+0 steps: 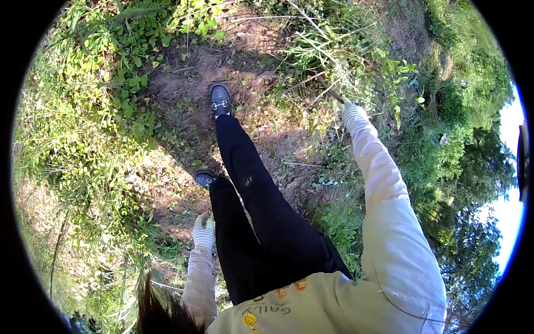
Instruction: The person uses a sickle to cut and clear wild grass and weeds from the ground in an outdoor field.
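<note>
My right hand (pixel 349 109), in a striped pale glove, reaches out at the right beside cut-looking grass stems. It is closed around a slim dark tool (pixel 336 97); its far end is lost among the stems, so its kind cannot be told. My left hand (pixel 203 231), gloved the same way, hangs beside my left trouser leg (pixel 233 234). Its fingers are loosely curved and apart, with nothing visible in them. Long dry stalks (pixel 319 48) and green grass blades (pixel 311 58) lie beyond my right hand.
My dark loafers (pixel 220 99) stand on bare soil (pixel 187 71) strewn with plant litter, one foot ahead of the other. Leafy weeds (pixel 125 71) grow thickly to the left. A leafy sapling (pixel 396 75) rises near my right hand, with bushes (pixel 454 108) farther right.
</note>
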The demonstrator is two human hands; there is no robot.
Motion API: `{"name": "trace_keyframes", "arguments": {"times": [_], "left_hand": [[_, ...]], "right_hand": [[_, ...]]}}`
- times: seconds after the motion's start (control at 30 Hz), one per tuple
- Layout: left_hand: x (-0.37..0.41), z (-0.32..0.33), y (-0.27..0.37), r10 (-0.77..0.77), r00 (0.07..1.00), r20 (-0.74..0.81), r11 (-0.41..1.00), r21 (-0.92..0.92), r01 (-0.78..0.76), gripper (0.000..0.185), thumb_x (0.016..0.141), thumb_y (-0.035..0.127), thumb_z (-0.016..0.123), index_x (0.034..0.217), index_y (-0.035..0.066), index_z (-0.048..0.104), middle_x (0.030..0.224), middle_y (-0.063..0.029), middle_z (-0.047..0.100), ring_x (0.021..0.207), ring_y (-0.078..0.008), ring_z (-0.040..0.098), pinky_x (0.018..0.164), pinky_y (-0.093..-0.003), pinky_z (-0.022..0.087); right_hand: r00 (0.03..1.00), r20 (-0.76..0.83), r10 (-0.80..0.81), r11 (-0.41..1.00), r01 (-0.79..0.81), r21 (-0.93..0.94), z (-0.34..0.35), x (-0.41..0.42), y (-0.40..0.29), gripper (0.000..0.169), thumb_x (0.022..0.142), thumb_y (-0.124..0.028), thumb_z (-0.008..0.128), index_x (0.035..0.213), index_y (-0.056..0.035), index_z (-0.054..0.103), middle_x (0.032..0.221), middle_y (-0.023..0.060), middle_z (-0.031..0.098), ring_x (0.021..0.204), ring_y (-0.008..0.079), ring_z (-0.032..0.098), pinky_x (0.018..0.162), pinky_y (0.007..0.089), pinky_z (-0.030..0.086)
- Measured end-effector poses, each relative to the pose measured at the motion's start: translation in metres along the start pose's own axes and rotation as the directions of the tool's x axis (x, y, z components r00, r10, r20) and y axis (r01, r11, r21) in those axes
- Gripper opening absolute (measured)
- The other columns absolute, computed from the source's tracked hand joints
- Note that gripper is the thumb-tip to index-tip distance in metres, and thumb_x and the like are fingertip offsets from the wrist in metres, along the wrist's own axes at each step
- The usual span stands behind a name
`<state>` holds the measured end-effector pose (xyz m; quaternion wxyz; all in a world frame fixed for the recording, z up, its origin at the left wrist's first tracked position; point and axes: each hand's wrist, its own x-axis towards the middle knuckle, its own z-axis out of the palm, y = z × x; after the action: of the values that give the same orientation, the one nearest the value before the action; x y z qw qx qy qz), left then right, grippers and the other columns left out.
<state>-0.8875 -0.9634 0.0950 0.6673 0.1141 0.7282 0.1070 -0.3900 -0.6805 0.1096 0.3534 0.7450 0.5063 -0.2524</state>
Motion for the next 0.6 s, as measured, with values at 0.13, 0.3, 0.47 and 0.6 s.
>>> {"name": "trace_keyframes", "arguments": {"times": [0.13,0.3,0.47,0.6], "left_hand": [[-0.004,-0.037,-0.048,-0.128,0.99,-0.06,0.991,0.042,0.131,0.025,0.085,0.008,0.054,0.11,0.001,0.054,0.102,-0.0094,0.06,0.089,-0.0156,0.056,0.078,-0.0271,0.046],[-0.016,-0.066,-0.049,-0.11,0.989,-0.102,0.967,0.218,0.13,0.027,0.084,0.008,0.055,0.11,0.002,0.054,0.097,-0.0082,0.061,0.084,-0.0142,0.057,0.075,-0.0266,0.046],[-0.003,-0.058,-0.02,0.115,0.992,-0.058,0.985,0.139,-0.106,0.028,0.083,0.009,0.056,0.109,0.0,0.054,0.097,-0.009,0.061,0.085,-0.0148,0.056,0.077,-0.0274,0.046],[0.002,-0.051,-0.041,0.021,0.994,-0.103,0.971,0.24,0.005,0.029,0.083,0.01,0.057,0.109,-0.001,0.054,0.098,-0.012,0.061,0.088,-0.0175,0.058,0.08,-0.0295,0.046]], "right_hand": [[0.961,0.045,-0.272,0.961,0.273,-0.032,0.018,-0.016,-0.093,0.038,0.092,-0.037,0.038,0.126,-0.0211,0.042,0.089,0.0176,0.062,0.078,0.0348,0.059,0.073,0.0417,0.047],[0.996,0.029,-0.082,0.977,0.075,0.2,0.076,0.011,-0.072,0.032,0.09,-0.037,0.042,0.112,-0.0149,0.05,0.085,0.0149,0.062,0.074,0.0304,0.059,0.067,0.0385,0.047],[0.973,-0.057,0.224,0.961,-0.211,0.177,0.147,0.048,0.068,0.037,0.087,-0.034,0.048,0.112,-0.0085,0.057,0.094,0.0155,0.064,0.086,0.0281,0.061,0.072,0.0348,0.048],[0.98,0.17,-0.106,0.769,-0.028,0.639,0.098,-0.045,-0.055,0.035,0.089,-0.032,0.049,0.111,-0.0061,0.056,0.083,0.0104,0.063,0.074,0.0216,0.059,0.067,0.0319,0.046]]}}
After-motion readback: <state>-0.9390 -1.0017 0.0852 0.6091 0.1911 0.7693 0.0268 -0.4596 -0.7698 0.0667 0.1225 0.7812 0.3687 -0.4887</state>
